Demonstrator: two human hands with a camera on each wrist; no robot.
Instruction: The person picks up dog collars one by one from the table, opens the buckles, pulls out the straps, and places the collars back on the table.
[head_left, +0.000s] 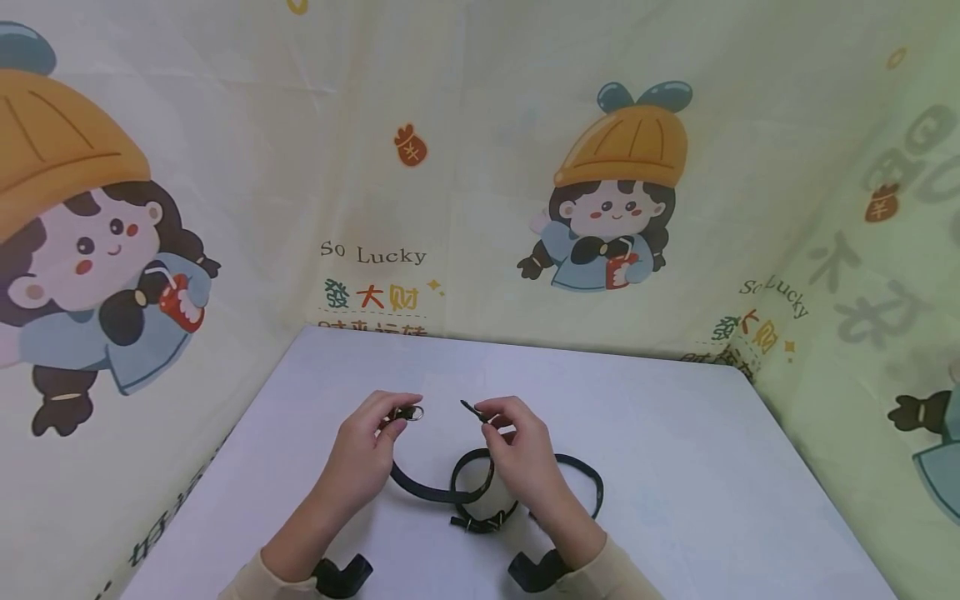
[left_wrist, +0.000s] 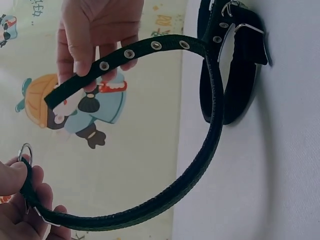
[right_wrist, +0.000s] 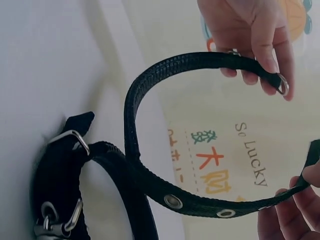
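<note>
Your left fingers pinch the strap beside its ring, right fingers its holed end; ideally, avoid twisting it.

Head view: from above, facing forward and down, farthest off. Wrist views: close, turned sideways; both share my left hand, my right hand and the looped black strap.

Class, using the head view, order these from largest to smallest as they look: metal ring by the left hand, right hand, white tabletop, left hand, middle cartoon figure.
1. White tabletop
2. Middle cartoon figure
3. Left hand and right hand: too alike to rank apart
4. Metal ring
</note>
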